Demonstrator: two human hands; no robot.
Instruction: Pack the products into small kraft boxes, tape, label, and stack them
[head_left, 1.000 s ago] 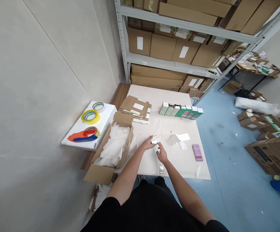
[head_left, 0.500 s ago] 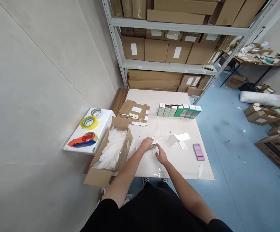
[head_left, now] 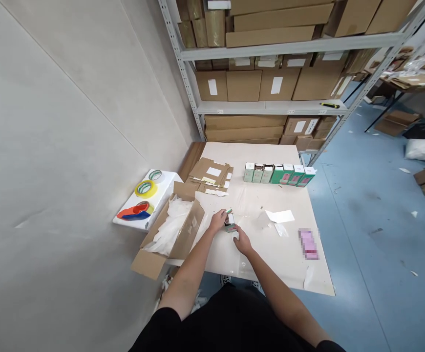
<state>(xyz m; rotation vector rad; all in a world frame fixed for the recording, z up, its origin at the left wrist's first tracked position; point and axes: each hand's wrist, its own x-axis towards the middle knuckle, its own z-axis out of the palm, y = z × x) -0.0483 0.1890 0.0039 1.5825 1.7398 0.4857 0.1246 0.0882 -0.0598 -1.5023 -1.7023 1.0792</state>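
Between my hands, near the table's front, is a small white-and-green box [head_left: 230,227] with its top flap raised. My left hand [head_left: 218,221] grips the box at its upper left, by the flap. The fingers of my right hand [head_left: 241,240] close on its lower right side. What is inside the box is too small to make out. Farther back stands a row of several similar green and white boxes [head_left: 278,174]. To the right lies a folded white paper [head_left: 280,216].
At the left an open carton [head_left: 186,230] holds white packing sheets. Beyond it a white stand [head_left: 163,195] carries tape rolls [head_left: 145,188] and a red-and-blue tape dispenser [head_left: 135,212]. Flattened cardboard [head_left: 205,171] lies behind; a pixelated pink item [head_left: 308,244] lies right. Shelving [head_left: 271,105] backs the table.
The small box has turned in my hands, and its raised flap and green side now show. The camera view has shifted a little.
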